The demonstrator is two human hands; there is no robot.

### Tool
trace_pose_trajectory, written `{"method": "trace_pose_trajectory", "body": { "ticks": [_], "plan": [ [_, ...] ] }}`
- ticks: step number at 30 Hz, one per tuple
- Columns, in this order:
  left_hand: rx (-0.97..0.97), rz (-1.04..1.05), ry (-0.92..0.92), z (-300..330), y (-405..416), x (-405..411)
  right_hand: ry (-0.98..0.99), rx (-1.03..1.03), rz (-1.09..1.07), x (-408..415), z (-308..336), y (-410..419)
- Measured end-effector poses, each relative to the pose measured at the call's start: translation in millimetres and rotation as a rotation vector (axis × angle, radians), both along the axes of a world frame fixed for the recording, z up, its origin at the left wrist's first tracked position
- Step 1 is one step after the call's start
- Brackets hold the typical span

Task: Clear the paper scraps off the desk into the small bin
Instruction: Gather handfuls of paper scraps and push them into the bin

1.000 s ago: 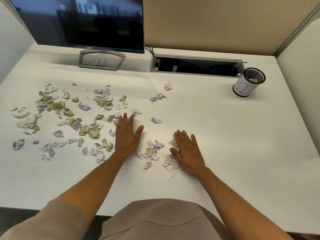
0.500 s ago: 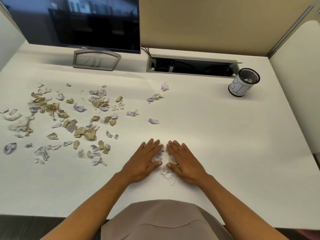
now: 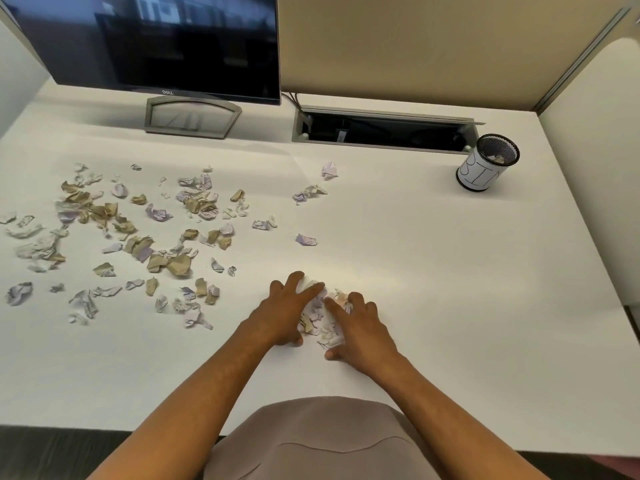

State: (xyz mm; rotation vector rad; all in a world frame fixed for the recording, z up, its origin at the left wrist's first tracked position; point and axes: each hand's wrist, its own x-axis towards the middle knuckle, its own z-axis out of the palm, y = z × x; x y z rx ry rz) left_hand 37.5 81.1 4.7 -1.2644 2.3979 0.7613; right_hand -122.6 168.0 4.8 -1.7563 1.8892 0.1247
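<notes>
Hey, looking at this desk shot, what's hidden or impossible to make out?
- How full the small bin is: head view, its rim and mesh wall hide most of the inside.
- Scraps under the left hand and right hand: covered.
- Scraps at the left edge: cut off.

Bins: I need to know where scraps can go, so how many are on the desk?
1: the small bin stands at the desk's far right, beside the cable slot. None appears hidden.

white worktop (image 3: 450, 306). paper scraps (image 3: 131, 237) strewn far left of the grip, a small heap (image 3: 320, 317) within it. mesh bin (image 3: 488, 163) stands well beyond the grip, to its right; monitor stand (image 3: 193, 117) far beyond, left.
</notes>
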Motion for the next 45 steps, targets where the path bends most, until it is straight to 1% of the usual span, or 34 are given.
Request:
{"method": "trace_pose_trajectory", "body": {
  "ticks": [3,6,9,15,19,20,22,25,28,31,34,39,42,45],
  "plan": [
    [0.035,-0.011,0.036,-2,-1,-8,-0.036,-0.057,-0.038,5,-5,-3],
    [0.004,-0.022,0.100,-7,0,-11,-0.062,-0.117,-0.069,5,-9,-2],
    [-0.051,-0.012,0.151,-11,4,-11,-0.031,-0.179,-0.044,3,-12,-1],
    [-0.098,0.014,0.228,-13,10,-12,0.008,-0.270,0.012,-3,-17,0],
    [-0.114,0.055,0.243,-13,11,-14,0.020,-0.266,0.026,-8,-18,-3],
    [-0.115,0.070,0.246,-14,11,-15,-0.012,-0.263,0.010,-10,-19,-4],
    [-0.114,0.112,0.271,-15,11,-15,-0.148,-0.263,-0.078,-14,-20,-7],
    [-0.083,0.218,0.337,-14,10,-17,-0.456,-0.249,-0.354,-25,-11,-9],
    [-0.047,0.327,0.413,-14,8,-18,-0.702,-0.167,-0.610,-37,-2,-9],
    [-0.011,0.449,0.512,-11,6,-21,-0.943,-0.135,-0.763,-51,0,-9],
    [0.062,0.576,0.606,-2,0,-27,-1.167,-0.167,-0.856,-64,5,-10],
    [0.246,0.720,0.757,16,-14,-54,-1.365,-0.201,-0.988,-88,15,-14],
    [0.295,0.711,0.813,27,-20,-78,-1.439,-0.210,-1.033,-107,18,-16],
    [0.384,0.695,0.885,39,-28,-106,-1.493,-0.236,-1.063,-129,23,-19]
  ]
}}
